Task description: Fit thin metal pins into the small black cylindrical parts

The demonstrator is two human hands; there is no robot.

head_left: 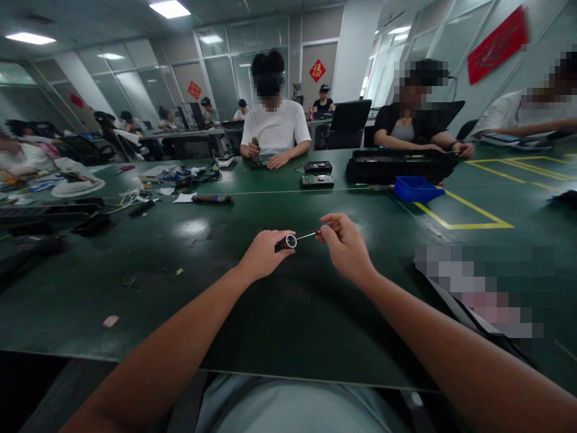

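Here, left hand [261,254] one cylinder [286,242], right hand [345,246] one screwdriver [322,230].

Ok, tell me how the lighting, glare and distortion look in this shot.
Head view: ceiling panels light the room evenly; a soft glare patch sits on the green table; wide-angle distortion bows the edges and stretches the forearms; the left hand, the small cylinder and the right hand stay sharp.

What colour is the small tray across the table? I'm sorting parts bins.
Blue: the small tray shows plainly in the head view.
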